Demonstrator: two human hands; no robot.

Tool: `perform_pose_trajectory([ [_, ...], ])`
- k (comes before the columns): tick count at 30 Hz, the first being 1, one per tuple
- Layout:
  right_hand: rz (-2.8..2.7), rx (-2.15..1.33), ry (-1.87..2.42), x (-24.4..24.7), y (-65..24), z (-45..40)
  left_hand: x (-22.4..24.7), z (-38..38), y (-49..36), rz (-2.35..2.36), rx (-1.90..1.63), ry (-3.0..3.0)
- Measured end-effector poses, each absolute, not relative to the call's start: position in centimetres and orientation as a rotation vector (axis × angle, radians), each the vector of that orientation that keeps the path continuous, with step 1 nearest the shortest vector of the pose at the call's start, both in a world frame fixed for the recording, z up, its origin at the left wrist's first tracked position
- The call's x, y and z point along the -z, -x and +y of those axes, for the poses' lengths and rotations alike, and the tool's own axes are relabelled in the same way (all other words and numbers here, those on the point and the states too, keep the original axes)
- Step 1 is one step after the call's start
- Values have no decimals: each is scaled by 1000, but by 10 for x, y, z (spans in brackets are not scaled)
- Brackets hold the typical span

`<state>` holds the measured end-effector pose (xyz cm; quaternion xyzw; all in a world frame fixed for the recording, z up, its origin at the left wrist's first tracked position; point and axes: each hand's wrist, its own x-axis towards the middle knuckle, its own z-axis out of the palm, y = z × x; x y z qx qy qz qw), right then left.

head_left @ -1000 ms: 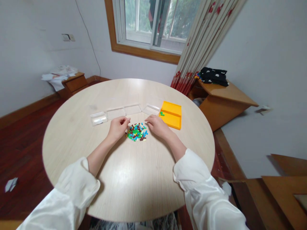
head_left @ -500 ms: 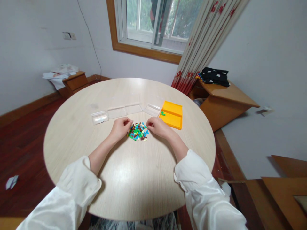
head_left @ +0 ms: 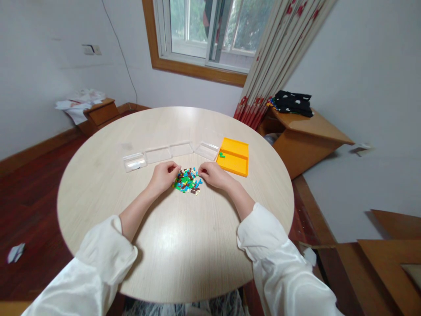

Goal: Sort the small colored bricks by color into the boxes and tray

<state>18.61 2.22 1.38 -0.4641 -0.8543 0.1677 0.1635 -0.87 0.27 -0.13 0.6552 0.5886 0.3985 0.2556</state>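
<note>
A loose pile of small coloured bricks (head_left: 187, 181), green, blue, brown, yellow and cream, lies on the round table (head_left: 177, 237). My left hand (head_left: 164, 175) is at the pile's left edge, its thumb and fingertips pinched together. On the right edge rests my right hand (head_left: 212, 173), its fingers also closed in a pinch. Whatever either hand holds is too small to make out. To the right of my right hand, an open yellow case (head_left: 234, 164) has a few green bricks (head_left: 222, 155) in its left part.
Several clear plastic trays stand in a curved row behind the hands, from a small one (head_left: 134, 162) at the left to another (head_left: 207, 150) beside the yellow case. A wooden cabinet (head_left: 305, 136) with dark cloth stands beyond the table at the right.
The whole view has shifted slightly. Both hands stay at the pile's edges in nearly the same pinched poses.
</note>
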Motion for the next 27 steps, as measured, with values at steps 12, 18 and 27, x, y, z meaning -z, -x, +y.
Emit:
perform_pose_trajectory([
  [12,-2423,-504,1330,-14,-188,22,3,2,9,1575,-1108,-1762],
  [18,-2361,-527,1329,-11,-190,24,3,2,9,1575,-1110,-1760],
  [27,-2440,-507,1305,-13,-189,22,1,2,8,1561,-1110,-1758],
])
